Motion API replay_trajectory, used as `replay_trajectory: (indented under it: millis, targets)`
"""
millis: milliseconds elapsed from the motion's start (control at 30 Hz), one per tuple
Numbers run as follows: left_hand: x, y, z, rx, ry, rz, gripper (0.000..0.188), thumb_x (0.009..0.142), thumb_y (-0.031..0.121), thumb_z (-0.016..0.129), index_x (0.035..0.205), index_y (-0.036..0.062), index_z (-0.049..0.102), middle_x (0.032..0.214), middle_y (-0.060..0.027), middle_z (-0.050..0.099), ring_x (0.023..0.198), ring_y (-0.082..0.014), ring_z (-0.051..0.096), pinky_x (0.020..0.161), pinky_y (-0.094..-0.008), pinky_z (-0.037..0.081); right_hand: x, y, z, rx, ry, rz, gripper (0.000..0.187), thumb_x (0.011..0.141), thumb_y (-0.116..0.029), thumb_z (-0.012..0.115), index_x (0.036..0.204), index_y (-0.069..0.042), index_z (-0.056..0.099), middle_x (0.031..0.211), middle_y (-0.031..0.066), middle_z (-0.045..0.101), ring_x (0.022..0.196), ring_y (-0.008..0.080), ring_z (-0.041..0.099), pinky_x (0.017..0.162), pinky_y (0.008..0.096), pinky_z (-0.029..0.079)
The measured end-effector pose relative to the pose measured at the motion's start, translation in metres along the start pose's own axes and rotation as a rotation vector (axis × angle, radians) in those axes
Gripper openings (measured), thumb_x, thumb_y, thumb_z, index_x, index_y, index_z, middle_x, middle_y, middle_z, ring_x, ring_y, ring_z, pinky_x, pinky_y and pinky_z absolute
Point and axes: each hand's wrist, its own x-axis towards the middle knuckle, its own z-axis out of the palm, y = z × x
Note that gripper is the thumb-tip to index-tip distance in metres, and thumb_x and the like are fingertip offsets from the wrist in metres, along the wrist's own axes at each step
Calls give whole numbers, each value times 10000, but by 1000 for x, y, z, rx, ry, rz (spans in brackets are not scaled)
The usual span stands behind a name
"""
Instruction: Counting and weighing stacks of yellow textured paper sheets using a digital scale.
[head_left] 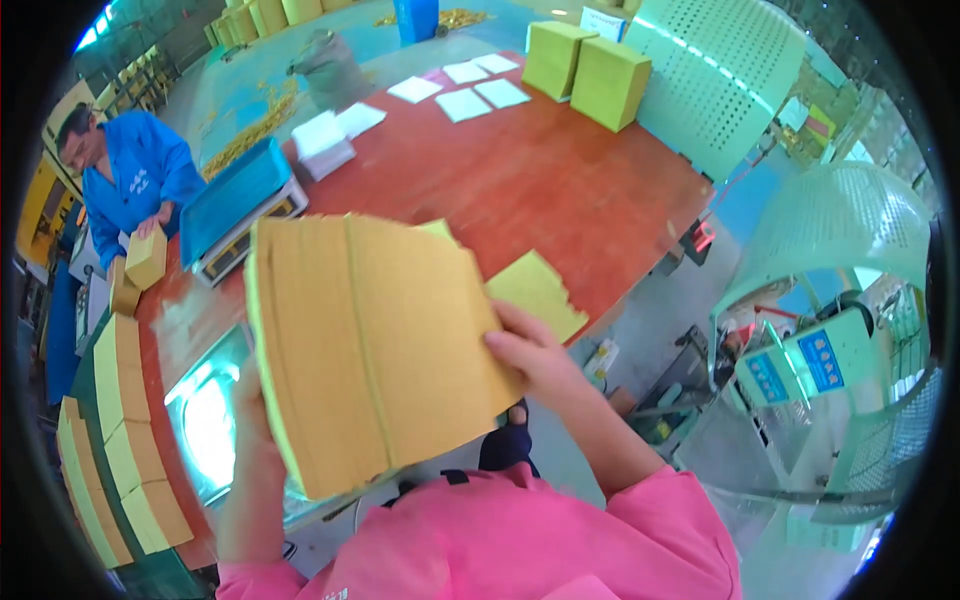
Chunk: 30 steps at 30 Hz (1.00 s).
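Between my two hands is a large, thick stack of yellow-brown paper (390, 350), raised and tilted above the near side of the red table. My left hand (250, 410) grips its lower left edge, with most of the fingers hidden behind it. At the right edge my right hand (528, 352) holds the stack, thumb on the near face. A loose yellow sheet (540, 292) with a ragged edge lies on the table just beyond my right hand.
The red table (590, 190) carries white sheets (465, 104), a white paper pile (322, 150), a scale with a blue tray (235, 205) and tall yellow stacks (608, 85). A co-worker (135, 180) in blue handles paper blocks at left. Perforated machine guards (830, 235) stand right.
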Motion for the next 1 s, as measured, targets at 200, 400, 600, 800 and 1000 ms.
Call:
replay_trajectory:
  millis: [200, 400, 600, 800, 1000]
  targets:
    - [165, -125, 169, -130, -58, -53, 379, 932, 348, 560, 1165, 59, 636, 1065, -79, 697, 987, -234, 668, 859, -419, 559, 48, -128, -154, -254, 221, -298, 455, 913, -184, 644, 1293, 46, 540, 1150, 76, 623, 1041, 137, 582, 914, 292, 459]
    - [256, -210, 218, -177, -242, -164, 601, 971, 273, 548, 1488, 50, 340, 1469, -125, 454, 1302, -237, 487, 1036, -371, 452, 102, -155, -280, -689, 321, -251, 412, 892, -226, 662, 1209, 29, 601, 1011, 73, 661, 948, 117, 594, 860, 289, 467]
    - [314, -224, 202, 715, -259, 111, 488, 928, -46, 442, 1408, 34, 481, 1316, -124, 590, 1234, -252, 536, 1050, -340, 412, 139, -116, -330, -927, 441, -55, 497, 898, -323, 658, 1247, 17, 567, 1024, 80, 685, 924, 160, 637, 796, 318, 500]
    - [335, -180, 220, 681, -269, -228, 374, 930, 50, 398, 1251, 4, 586, 1152, -102, 658, 992, -210, 636, 923, -350, 480, 140, -131, -361, -718, 501, 128, 549, 944, -384, 609, 1333, -2, 546, 1186, 111, 657, 1040, 209, 632, 906, 377, 495]
    - [349, -198, 252, 478, -236, -283, 548, 1013, 437, 445, 1335, -2, 506, 1213, -100, 624, 1083, -201, 600, 966, -349, 452, 156, -101, -358, -161, 517, -2, 541, 1010, -434, 505, 1314, 10, 561, 1290, 94, 603, 1159, 193, 570, 989, 327, 443]
